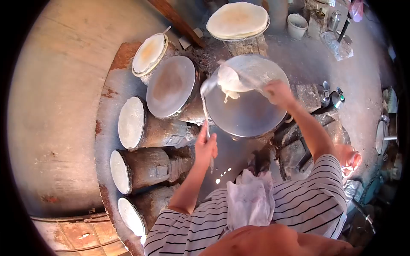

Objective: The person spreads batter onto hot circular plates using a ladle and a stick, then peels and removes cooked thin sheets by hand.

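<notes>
My left hand [206,148] is closed round the long handle of a ladle [206,91], whose bowl is at the left rim of a large round griddle [244,117]. At the griddle's right side, my right hand [277,92] is closed on a tool blurred by motion; its far end cannot be made out. White batter [230,81] lies or hangs over the upper part of the griddle, with ragged drips at its lower edge. Some white drops [218,181] show below, between my arms.
Behind stands a round plate with a pale flatbread [237,20]. To the left are a smaller flatbread [149,53], a bare griddle [171,86] and several white-topped round stands [131,123]. A white bucket [297,25] is at the back right, metal kettles [337,99] at the right.
</notes>
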Demonstrator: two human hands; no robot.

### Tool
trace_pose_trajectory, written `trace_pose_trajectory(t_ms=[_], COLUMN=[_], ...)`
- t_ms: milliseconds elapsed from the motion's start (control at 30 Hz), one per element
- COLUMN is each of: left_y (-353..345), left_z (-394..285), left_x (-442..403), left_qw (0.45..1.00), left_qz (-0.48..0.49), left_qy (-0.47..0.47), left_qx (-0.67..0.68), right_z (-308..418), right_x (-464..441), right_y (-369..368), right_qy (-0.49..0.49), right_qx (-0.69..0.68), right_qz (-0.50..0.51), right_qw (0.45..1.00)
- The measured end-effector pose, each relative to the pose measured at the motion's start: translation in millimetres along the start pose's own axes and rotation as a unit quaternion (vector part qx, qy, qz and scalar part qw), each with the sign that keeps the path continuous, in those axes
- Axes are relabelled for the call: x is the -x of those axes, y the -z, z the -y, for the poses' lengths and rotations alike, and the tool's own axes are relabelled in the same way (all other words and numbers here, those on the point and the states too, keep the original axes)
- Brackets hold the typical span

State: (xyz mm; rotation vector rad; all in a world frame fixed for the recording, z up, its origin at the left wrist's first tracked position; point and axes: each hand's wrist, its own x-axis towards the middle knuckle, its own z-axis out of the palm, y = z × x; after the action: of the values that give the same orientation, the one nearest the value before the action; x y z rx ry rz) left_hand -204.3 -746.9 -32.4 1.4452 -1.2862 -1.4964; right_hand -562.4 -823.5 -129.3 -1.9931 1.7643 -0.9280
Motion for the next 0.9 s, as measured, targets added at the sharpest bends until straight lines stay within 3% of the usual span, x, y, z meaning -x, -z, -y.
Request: trace_pose_trajectory(t_ms=[67,167,300,367,433,500,567,667,767,867,900], left_y=[1.3,19.9,25.2,19.0,17.3,24.0,30.6,18.9,17.6,44.0,50.5], left_z=[13.9,25.8,28.2,48.1,48.3,34.0,50.1,19.2,16.8,18.1,9.9], left_x=[4.7,33.1,47.9,33.8,31.5,49.1,64.3,59.7,59.3,78.3,71.6], left_qw=[0.998,0.994,0.978,0.967,0.959,0.957,0.968,0.962,0.964,0.976,0.980], left_qz=[0.002,0.013,0.034,0.058,0.089,0.102,0.107,0.133,0.111,0.064,0.044], left_qy=[0.062,0.053,0.069,-0.006,0.030,0.072,0.029,0.131,0.115,0.118,0.107], left_qx=[-0.014,-0.090,-0.195,-0.247,-0.266,-0.262,-0.225,-0.200,-0.211,-0.169,-0.160], right_z=[45.2,57.8,14.5,12.7,34.4,42.9,41.5,-7.9,0.0,25.1,20.1], right_x=[0.3,18.0,-8.6,-25.8,-22.8,-2.2,5.7,-28.9,-32.3,9.5,16.1], right_y=[-18.2,-14.1,14.6,8.9,-2.4,-6.5,11.9,0.8,4.9,43.8,56.4], right_qy=[0.051,0.074,0.048,0.054,0.097,0.112,0.153,-0.017,0.117,0.043,0.025], right_qx=[-0.003,-0.044,-0.108,-0.062,-0.070,-0.085,-0.114,-0.141,-0.072,-0.132,-0.178], right_qz=[0.057,0.079,0.100,0.072,0.042,0.082,0.128,0.035,0.102,0.231,0.226], right_qw=[0.997,0.993,0.988,0.994,0.992,0.987,0.973,0.989,0.985,0.963,0.957])
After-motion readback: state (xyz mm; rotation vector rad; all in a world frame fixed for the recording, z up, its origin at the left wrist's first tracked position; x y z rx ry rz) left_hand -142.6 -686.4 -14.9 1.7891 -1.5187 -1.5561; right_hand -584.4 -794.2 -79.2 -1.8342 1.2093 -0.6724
